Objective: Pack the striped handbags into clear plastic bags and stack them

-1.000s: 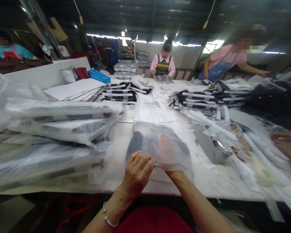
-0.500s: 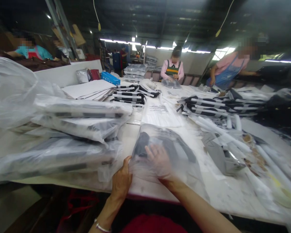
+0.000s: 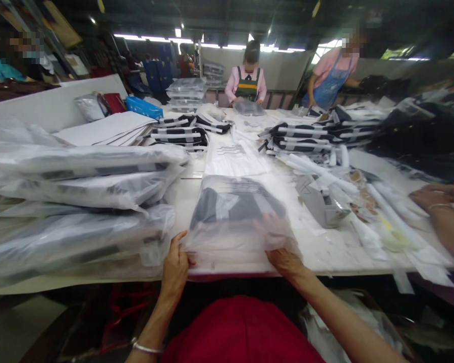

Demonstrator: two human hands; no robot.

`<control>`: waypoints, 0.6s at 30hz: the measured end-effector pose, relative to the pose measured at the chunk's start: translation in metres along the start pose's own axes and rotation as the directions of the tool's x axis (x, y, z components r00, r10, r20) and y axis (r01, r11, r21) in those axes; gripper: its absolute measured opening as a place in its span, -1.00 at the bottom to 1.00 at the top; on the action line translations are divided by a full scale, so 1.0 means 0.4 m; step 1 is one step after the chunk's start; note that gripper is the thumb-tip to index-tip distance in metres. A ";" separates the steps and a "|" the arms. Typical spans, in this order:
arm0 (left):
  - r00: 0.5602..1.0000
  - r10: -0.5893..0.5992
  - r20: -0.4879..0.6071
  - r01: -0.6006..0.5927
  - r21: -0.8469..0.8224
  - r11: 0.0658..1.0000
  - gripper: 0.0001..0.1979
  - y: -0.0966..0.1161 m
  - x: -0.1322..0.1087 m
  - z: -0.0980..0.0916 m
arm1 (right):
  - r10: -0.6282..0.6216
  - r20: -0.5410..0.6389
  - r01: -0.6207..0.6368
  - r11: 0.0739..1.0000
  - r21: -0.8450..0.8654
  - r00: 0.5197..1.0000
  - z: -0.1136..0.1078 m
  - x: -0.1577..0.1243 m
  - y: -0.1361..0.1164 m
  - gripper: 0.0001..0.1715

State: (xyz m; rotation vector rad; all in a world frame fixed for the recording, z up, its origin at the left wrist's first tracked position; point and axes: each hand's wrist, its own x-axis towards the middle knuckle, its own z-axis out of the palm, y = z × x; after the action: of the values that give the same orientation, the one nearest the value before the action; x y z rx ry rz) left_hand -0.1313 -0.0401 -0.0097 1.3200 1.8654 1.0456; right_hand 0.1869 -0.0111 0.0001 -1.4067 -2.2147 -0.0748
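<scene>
A clear plastic bag (image 3: 227, 242) lies flat on the table in front of me, with a folded dark garment (image 3: 245, 201) inside it. My left hand (image 3: 176, 262) pinches the bag's near left corner between thumb and fingers. At the near right side, my right hand (image 3: 285, 257) reaches in under the film. Its fingers show blurred through the plastic, stretched out towards the garment. Printed lines run across the bag's far end. Just beyond it lie more flat white printed bags (image 3: 234, 159).
Filled bags (image 3: 91, 186) are piled at the left. Folded black-and-white garments (image 3: 179, 136) are stacked further back, with others (image 3: 302, 136) to the right. A grey box (image 3: 321, 201) stands among white strips. Another person's hand (image 3: 435, 196) rests at the right edge; co-workers stand behind the table.
My right hand has moved right and nearer, from the garment's middle to the bag's right side. The garment looks flatter. The view has shifted, and another person's hand has appeared at right.
</scene>
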 end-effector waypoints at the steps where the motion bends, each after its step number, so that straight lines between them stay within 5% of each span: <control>1: 1.000 -0.025 0.010 0.025 -0.098 0.995 -0.46 0.002 -0.005 -0.001 | -0.006 -0.003 0.006 1.000 -0.030 1.000 -0.006 -0.010 0.026 -0.40; 6: 0.996 -0.069 0.060 0.079 -0.184 0.980 -0.63 -0.013 -0.049 -0.014 | -0.121 0.033 0.122 0.992 -0.040 0.992 -0.022 -0.078 0.098 -0.42; 9: 0.999 -0.026 0.020 0.026 0.015 1.000 -0.70 -0.044 -0.084 -0.037 | -0.168 0.191 0.158 0.985 0.067 0.967 -0.052 -0.169 0.078 -0.54; 11: 0.989 0.134 -0.060 -0.117 0.231 0.966 -0.72 -0.049 -0.103 -0.058 | -0.251 0.256 0.211 0.962 0.174 0.933 -0.093 -0.217 0.052 -0.61; 13: 0.915 0.387 -0.115 -0.308 0.421 0.853 -0.75 -0.022 -0.112 -0.074 | -0.323 0.201 0.265 0.926 0.270 0.925 -0.145 -0.228 0.030 -0.67; 15: 0.789 0.604 -0.111 -0.480 0.502 0.719 -0.77 0.041 -0.112 -0.074 | -0.291 0.069 0.255 0.911 0.325 0.954 -0.196 -0.200 0.018 -0.72; 18: 0.629 0.772 0.094 -0.736 0.392 0.552 -0.77 0.160 -0.120 -0.023 | -0.128 -0.076 0.147 0.915 0.376 0.989 -0.243 -0.133 0.017 -0.79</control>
State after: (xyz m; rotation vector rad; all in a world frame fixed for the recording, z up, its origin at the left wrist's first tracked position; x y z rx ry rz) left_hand -0.0946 -0.0761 0.0522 2.5184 1.6023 1.1550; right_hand 0.2482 -0.0821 0.0593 -1.0245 -2.1396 0.2584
